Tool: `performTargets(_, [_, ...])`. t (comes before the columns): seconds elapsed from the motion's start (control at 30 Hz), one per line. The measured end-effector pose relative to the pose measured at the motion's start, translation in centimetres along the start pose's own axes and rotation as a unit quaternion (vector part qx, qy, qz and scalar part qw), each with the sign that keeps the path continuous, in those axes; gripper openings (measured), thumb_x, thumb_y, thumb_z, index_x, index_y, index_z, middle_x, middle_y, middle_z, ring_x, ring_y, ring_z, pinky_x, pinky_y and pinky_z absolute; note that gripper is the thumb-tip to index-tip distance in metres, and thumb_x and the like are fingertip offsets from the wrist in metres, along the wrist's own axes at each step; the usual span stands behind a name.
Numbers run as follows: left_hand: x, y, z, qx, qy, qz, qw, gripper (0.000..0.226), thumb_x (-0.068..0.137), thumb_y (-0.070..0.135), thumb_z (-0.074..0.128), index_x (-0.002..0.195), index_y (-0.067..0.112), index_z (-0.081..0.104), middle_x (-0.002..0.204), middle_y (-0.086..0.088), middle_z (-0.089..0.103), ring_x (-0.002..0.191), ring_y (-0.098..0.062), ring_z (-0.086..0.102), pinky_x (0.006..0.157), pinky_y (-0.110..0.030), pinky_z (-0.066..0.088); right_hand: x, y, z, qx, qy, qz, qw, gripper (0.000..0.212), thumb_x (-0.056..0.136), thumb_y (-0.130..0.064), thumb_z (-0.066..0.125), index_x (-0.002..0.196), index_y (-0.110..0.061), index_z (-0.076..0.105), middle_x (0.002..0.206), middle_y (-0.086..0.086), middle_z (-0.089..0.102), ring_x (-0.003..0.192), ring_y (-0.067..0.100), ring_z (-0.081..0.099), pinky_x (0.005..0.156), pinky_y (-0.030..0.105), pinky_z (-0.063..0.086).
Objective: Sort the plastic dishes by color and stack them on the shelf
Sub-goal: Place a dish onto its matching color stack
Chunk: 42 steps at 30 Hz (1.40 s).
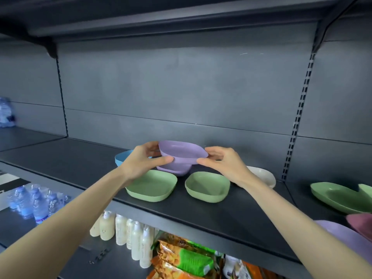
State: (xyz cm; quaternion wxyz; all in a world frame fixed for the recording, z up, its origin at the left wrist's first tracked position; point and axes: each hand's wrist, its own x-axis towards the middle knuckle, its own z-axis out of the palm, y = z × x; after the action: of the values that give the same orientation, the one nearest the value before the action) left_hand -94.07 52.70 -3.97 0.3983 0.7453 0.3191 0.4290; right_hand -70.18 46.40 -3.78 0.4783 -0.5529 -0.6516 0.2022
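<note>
upper purple bowl (182, 151): mid-frame, tilted, held right over lower purple bowl (175, 170) on shelf (221, 218); can't tell if the two touch
left hand (141, 161): thumb and fingers pinch the upper bowl's left rim
right hand (224, 163): thumb and fingers pinch its right rim
shelf front: left green dish (152, 186) and right green dish (207, 187) side by side, below the hands
blue dish (122, 157): behind left hand, mostly hidden
cream dish (264, 176): behind right wrist
right edge: green plate (338, 196), purple plate (342, 236)
bottom of frame: white bottles (128, 234), snack bags (185, 256)
</note>
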Motion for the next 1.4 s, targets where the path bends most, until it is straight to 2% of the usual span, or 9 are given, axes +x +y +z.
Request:
performTargets(0.2, [6.0, -4.1, -2.0, 0.003, -0.044, -0.036, 0.998, 0.027, 0.081, 0.018, 0.073, 0.106, 0.022, 0.063, 0.099, 0.012, 0.073, 0.096, 0.000, 0.066, 0.076, -0.008, 0.048, 5.8, 3.5, 2.0, -0.021, -0.033, 0.036, 0.999, 0.031, 0.077, -0.033, 0.077, 0.103, -0.019, 0.070, 0.100, -0.015, 0.071, 0.094, -0.007, 0.064, 0.083, 0.012, 0.046])
performTargets(0.33, [9.2, -6.8, -3.1, 0.050, -0.092, -0.086, 0.991, 0.048, 0.075, 0.039, 0.077, 0.112, 0.011, 0.063, 0.106, 0.007, 0.070, 0.100, -0.001, 0.064, 0.097, -0.021, 0.047, 8.4, 5.7, 2.9, -0.051, -0.050, 0.065, 0.995, 0.033, 0.077, -0.038, 0.075, 0.105, -0.020, 0.071, 0.100, -0.015, 0.070, 0.095, -0.007, 0.063, 0.082, 0.011, 0.044])
performTargets(0.5, [11.8, -9.5, -3.8, 0.087, -0.146, -0.123, 0.978, 0.067, 0.066, 0.055, 0.074, 0.115, 0.011, 0.060, 0.114, 0.007, 0.067, 0.110, -0.005, 0.059, 0.100, -0.023, 0.043, 10.3, 7.2, 3.9, -0.099, -0.069, 0.080, 0.989, 0.040, 0.078, -0.040, 0.074, 0.110, -0.017, 0.070, 0.104, -0.011, 0.069, 0.093, -0.004, 0.061, 0.072, -0.001, 0.042])
performTargets(0.7, [14.1, -11.6, -4.1, 0.084, -0.205, -0.123, 0.967, 0.032, 0.081, 0.033, 0.072, 0.109, 0.016, 0.066, 0.102, 0.011, 0.071, 0.095, 0.001, 0.064, 0.081, -0.013, 0.044, 11.1, 7.8, 4.8, -0.143, -0.059, 0.102, 0.983, 0.036, 0.078, -0.039, 0.075, 0.105, -0.015, 0.072, 0.102, -0.006, 0.072, 0.096, 0.001, 0.065, 0.076, 0.004, 0.044])
performTargets(0.8, [15.2, -12.6, -4.3, 0.076, -0.221, -0.114, 0.966, 0.029, 0.081, 0.029, 0.073, 0.105, 0.015, 0.068, 0.098, 0.010, 0.073, 0.097, -0.006, 0.065, 0.084, -0.016, 0.044, 11.2, 8.1, 5.4, -0.165, -0.052, 0.116, 0.978, 0.036, 0.077, -0.038, 0.076, 0.104, -0.014, 0.073, 0.102, -0.005, 0.073, 0.095, 0.002, 0.065, 0.076, 0.004, 0.044])
performTargets(1.0, [17.1, -14.3, -4.0, 0.057, -0.243, -0.081, 0.965, 0.033, 0.080, 0.020, 0.074, 0.111, 0.011, 0.067, 0.107, 0.002, 0.072, 0.106, -0.013, 0.065, 0.093, -0.021, 0.048, 11.9, 8.8, 6.4, -0.190, -0.016, 0.129, 0.973, 0.041, 0.076, -0.036, 0.077, 0.098, -0.003, 0.072, 0.099, 0.014, 0.072, 0.105, 0.025, 0.062, 0.093, 0.036, 0.047])
performTargets(1.13, [18.0, -15.2, -4.0, 0.076, -0.254, -0.063, 0.962, 0.034, 0.080, 0.016, 0.075, 0.111, 0.005, 0.067, 0.107, -0.006, 0.072, 0.107, -0.021, 0.065, 0.096, -0.028, 0.049, 12.2, 9.4, 6.7, -0.222, -0.015, 0.128, 0.966, 0.050, 0.075, -0.041, 0.076, 0.092, 0.006, 0.067, 0.093, 0.025, 0.066, 0.082, 0.022, 0.067, 0.085, 0.041, 0.049])
performTargets(1.27, [18.6, -16.0, -4.0, 0.087, -0.266, -0.052, 0.959, 0.033, 0.079, 0.014, 0.076, 0.109, 0.002, 0.067, 0.109, -0.012, 0.071, 0.102, -0.023, 0.065, 0.098, -0.034, 0.046, 12.5, 9.8, 7.2, -0.266, -0.022, 0.122, 0.956, 0.062, 0.072, -0.051, 0.074, 0.086, 0.008, 0.062, 0.084, 0.028, 0.060, 0.069, 0.008, 0.035, 0.067, 0.031, 0.035])
performTargets(1.4, [19.0, -16.1, -4.3, 0.125, -0.279, -0.045, 0.951, 0.062, 0.063, 0.041, 0.084, 0.099, -0.006, 0.066, 0.091, -0.012, 0.071, 0.077, -0.017, 0.054, 0.085, -0.037, 0.048, 12.5, 9.3, 7.3, -0.306, -0.015, 0.130, 0.943, 0.062, 0.071, -0.055, 0.073, 0.082, 0.005, 0.063, 0.079, 0.024, 0.059, 0.068, 0.012, 0.034, 0.066, 0.035, 0.037])
